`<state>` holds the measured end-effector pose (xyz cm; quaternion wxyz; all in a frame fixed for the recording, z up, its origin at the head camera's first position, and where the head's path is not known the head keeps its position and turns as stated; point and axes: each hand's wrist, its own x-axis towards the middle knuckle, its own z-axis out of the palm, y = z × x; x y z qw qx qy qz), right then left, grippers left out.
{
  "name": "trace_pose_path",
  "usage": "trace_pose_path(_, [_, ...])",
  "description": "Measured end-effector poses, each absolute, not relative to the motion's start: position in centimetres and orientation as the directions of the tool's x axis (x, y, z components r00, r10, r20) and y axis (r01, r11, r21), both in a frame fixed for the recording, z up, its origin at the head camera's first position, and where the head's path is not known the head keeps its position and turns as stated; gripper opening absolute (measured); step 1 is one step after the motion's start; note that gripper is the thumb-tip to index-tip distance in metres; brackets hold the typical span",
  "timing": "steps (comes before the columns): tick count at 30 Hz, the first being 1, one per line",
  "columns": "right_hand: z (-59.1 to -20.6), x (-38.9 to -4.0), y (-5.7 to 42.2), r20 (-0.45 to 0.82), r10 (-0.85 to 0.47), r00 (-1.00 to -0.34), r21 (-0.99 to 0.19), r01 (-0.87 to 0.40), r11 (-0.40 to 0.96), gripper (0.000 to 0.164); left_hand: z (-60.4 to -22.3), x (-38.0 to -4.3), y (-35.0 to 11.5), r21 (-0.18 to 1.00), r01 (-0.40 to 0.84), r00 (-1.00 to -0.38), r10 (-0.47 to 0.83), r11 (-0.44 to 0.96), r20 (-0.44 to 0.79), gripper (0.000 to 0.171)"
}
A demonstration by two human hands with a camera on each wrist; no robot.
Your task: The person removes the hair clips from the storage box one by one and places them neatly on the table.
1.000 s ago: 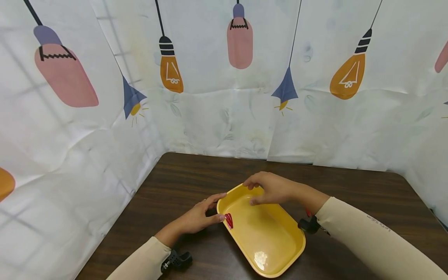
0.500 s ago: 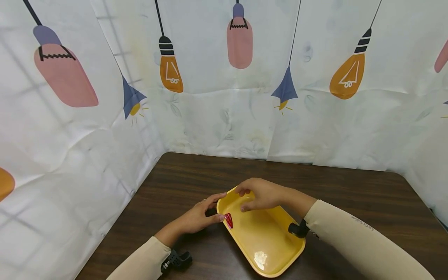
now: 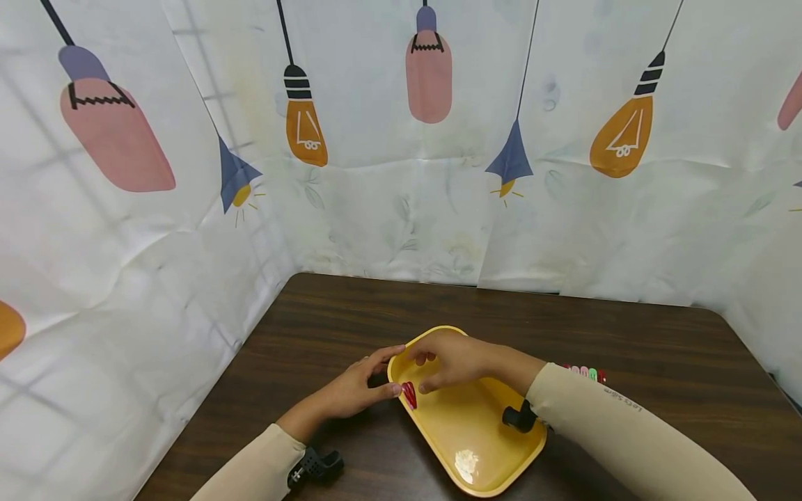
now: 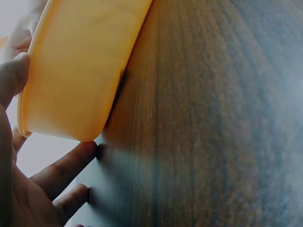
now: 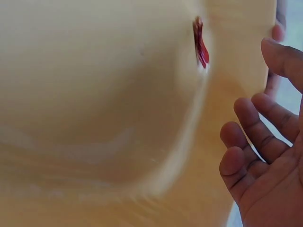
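A yellow rectangular tray [image 3: 470, 417] lies at a slant on the table. At its left corner rests my left hand [image 3: 354, 390], fingers spread, with the thumb on the rim. In the left wrist view another left finger [image 4: 71, 165] touches the base of the tray's end wall. Inside the tray, against the left wall, a small bunch of red and pink pieces [image 3: 409, 394] stands; they look like hair clips. My right hand [image 3: 454, 358] hovers over the tray's far end, fingers loosely bent and holding nothing. In the right wrist view the red pieces [image 5: 200, 43] are apart from the fingers.
Beyond the right forearm, a row of small pink, green and red pieces [image 3: 585, 373] lies on the dark wooden table [image 3: 658, 348], partly hidden by the sleeve. A printed curtain [image 3: 388, 209] hangs along the back and left edges.
My right hand has moved left and nearer over the tray, toward the red pieces. The row of coloured pieces has come into sight behind the forearm. The left hand and tray stay put.
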<state>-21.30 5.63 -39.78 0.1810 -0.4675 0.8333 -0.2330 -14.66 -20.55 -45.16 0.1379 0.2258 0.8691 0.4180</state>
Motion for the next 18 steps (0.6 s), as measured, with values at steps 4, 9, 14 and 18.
trace_pose_path(4, [-40.5, -21.2, 5.1, -0.091, -0.873, -0.479, -0.536, -0.716, 0.448, 0.049, -45.0, -14.5, -20.5, 0.792, 0.275, -0.862, 0.505, 0.545, -0.048, 0.067])
trace_pose_path(9, [-41.2, -21.0, 4.6, -0.103, -0.871, -0.480, -0.509, -0.727, 0.460, 0.049, -45.0, -14.5, -20.5, 0.789, 0.282, -0.862, 0.505, 0.545, -0.040, 0.067])
trace_pose_path(14, [-41.7, -20.8, 4.2, -0.109, -0.875, -0.472, -0.471, -0.751, 0.463, 0.051, -45.2, -14.7, -20.6, 0.782, 0.290, -0.862, 0.506, 0.552, -0.037, 0.067])
trace_pose_path(18, [-42.1, -20.6, 3.9, -0.112, -0.881, -0.460, -0.462, -0.761, 0.456, 0.051, -45.2, -14.7, -20.6, 0.783, 0.283, -0.863, 0.504, 0.554, -0.045, 0.067])
